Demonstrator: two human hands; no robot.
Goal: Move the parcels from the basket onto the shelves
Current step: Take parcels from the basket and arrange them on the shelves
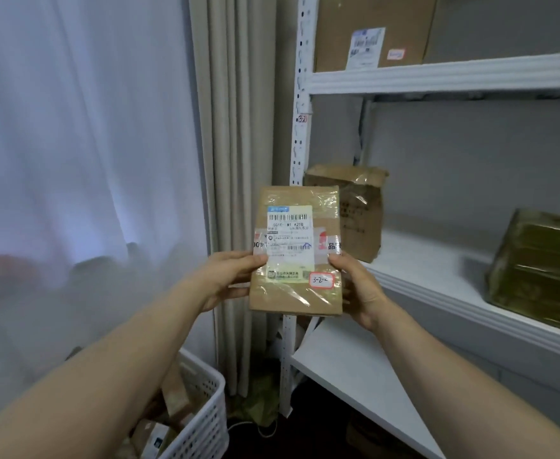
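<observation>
Sheer white curtain (73,127) fills the left, w/ a beige curtain (235,127) beside it; a white plastic basket (210,422) sits low at left w/ more parcels (172,392) in it.

Left grip (229,279) has thumb on the front and fingers behind the left edge of the held parcel (297,250); right grip (360,289) pinches the right edge the same way. The parcel is in the air, upright, label to camera, in front of the shelf post (300,144), not yet on any shelf. Its red-edged sticker (321,280) reads approx. 3-2-2 and the post tag (302,119) reads 3-2, so prob. the middle shelf (437,279) is the target.

Risks, as I judge them:
- Glossy tape could slip in an edge-only pinch, esp. if one grip lets go early.
- Swinging right, the parcel may clip the post or knock the crumpled brown parcel (361,210) standing at the shelf's left end, which could tip.
- Set too near the front lip, it could drop to the lower shelf (355,369).

Shelving is white metal vs. a grey wall; the middle shelf has bare space between the brown parcel and a green-wrapped parcel (537,266) far right; the upper shelf (454,74) carries a big carton (371,28).
</observation>
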